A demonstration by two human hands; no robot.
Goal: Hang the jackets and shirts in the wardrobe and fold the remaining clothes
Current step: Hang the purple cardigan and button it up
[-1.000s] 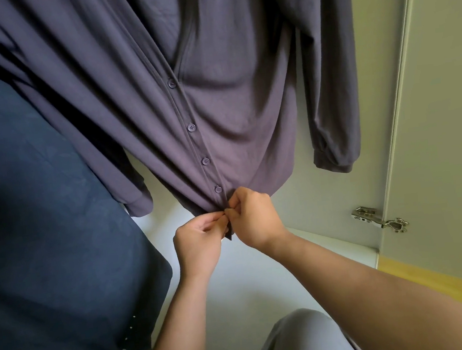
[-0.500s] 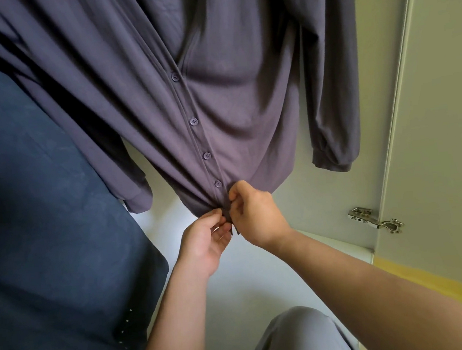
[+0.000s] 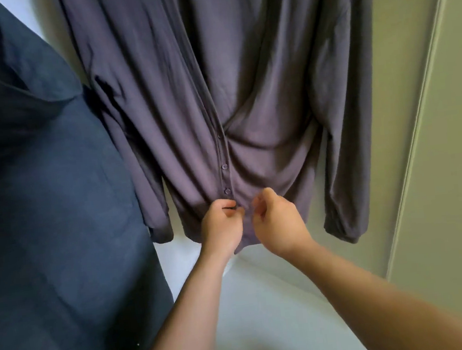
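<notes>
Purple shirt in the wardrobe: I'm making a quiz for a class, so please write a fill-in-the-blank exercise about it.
1. The shirt hangs to the ____ of the dark blue garment.
2. The left hand pinches the shirt near its ____ edge.
3. A row of small ____ runs up the shirt above that hand.
Missing words: right; bottom; buttons.
</notes>
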